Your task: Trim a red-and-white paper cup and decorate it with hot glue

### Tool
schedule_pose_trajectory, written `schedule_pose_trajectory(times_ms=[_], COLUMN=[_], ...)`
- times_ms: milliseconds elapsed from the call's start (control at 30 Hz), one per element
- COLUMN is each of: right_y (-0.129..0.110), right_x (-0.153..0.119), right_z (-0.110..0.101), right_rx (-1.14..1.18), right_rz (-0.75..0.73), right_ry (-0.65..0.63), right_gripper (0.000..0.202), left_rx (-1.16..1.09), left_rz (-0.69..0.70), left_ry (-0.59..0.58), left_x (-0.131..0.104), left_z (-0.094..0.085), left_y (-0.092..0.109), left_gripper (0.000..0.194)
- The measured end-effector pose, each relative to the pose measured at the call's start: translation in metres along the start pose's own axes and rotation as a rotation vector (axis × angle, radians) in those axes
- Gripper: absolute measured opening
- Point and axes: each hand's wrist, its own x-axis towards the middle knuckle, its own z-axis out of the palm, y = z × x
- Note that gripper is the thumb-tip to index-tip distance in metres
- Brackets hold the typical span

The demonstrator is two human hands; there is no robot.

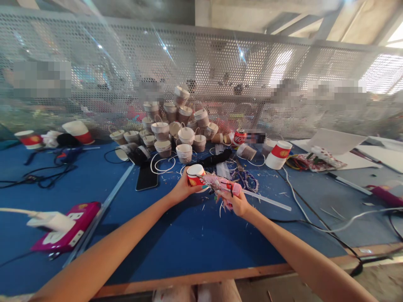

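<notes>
My left hand (183, 188) is wrapped round a red and white paper cup (195, 173) above the middle of the blue table. A pink glue gun (223, 184) is held in my right hand (236, 202), its nozzle end close to the cup's side. A clear glue stick (267, 199) sticks out of the gun's back toward the right. The gun hides part of the cup, and strings and scraps lie beneath and behind it.
Several small wrapped cups (160, 131) with handles are piled at the back. A black phone (147, 176) lies left of centre, a magenta power strip (67, 226) at the left. Cables and a red-and-white cup stack (278, 154) are on the right.
</notes>
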Motion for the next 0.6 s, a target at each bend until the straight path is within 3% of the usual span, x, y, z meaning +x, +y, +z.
schedule_pose_trajectory(times_ms=[600], right_y=[0.0003], right_x=[-0.0001], right_z=[0.0008], right_rx=[0.06], right_rz=[0.015], right_ry=[0.014], right_gripper=[0.035], left_rx=[0.019], left_rz=[0.013], left_ry=[-0.006], left_x=[0.0008], left_z=[-0.0008], left_y=[-0.0029], left_gripper=[0.067])
